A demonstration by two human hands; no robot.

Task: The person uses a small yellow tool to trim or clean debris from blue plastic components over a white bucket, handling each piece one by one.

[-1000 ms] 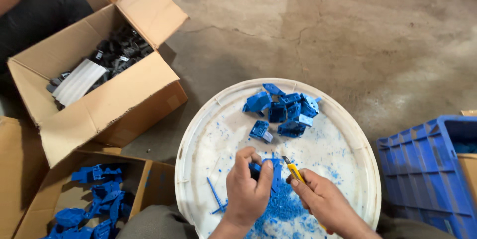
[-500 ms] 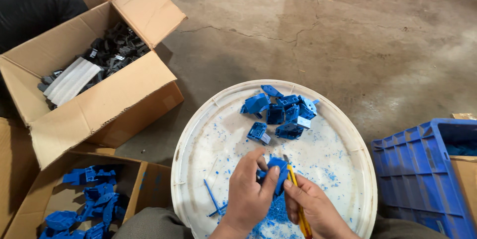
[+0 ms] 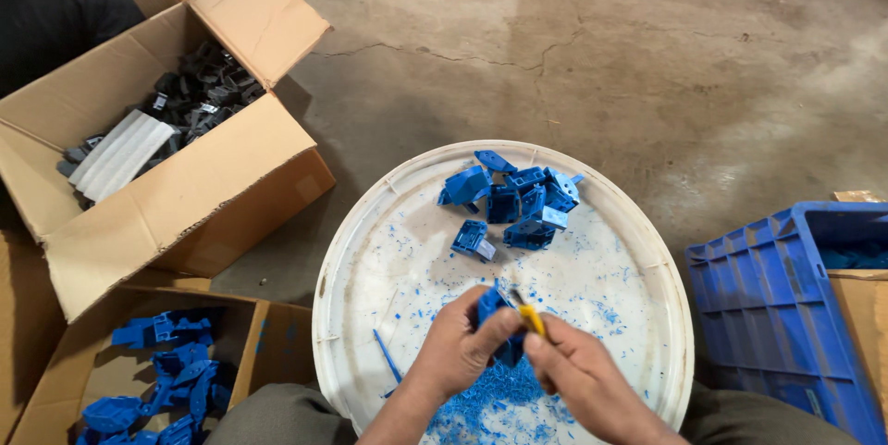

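Note:
My left hand (image 3: pixel 458 352) grips a blue plastic part (image 3: pixel 491 304) over a round white tray (image 3: pixel 370 251). My right hand (image 3: pixel 578 376) holds a yellow-handled knife (image 3: pixel 529 317) with its blade against that part. Blue shavings (image 3: pixel 490 399) lie heaped on the tray below both hands. A pile of similar blue parts (image 3: pixel 513 195) sits at the tray's far side, with one blue part (image 3: pixel 473 240) lying apart from it. A thin blue strip (image 3: pixel 387 357) rests at the tray's left.
An open cardboard box (image 3: pixel 194 177) at the left holds black parts and a white ribbed piece (image 3: pixel 120 154). A lower cardboard box (image 3: pixel 166 380) holds blue parts. A blue plastic crate (image 3: pixel 777 315) stands at the right. Another person in dark clothes (image 3: pixel 55 10) sits top left.
My hands have shifted slightly down and together on the tray, and the knife has tilted and moved back up against the part. The view has drifted a little.

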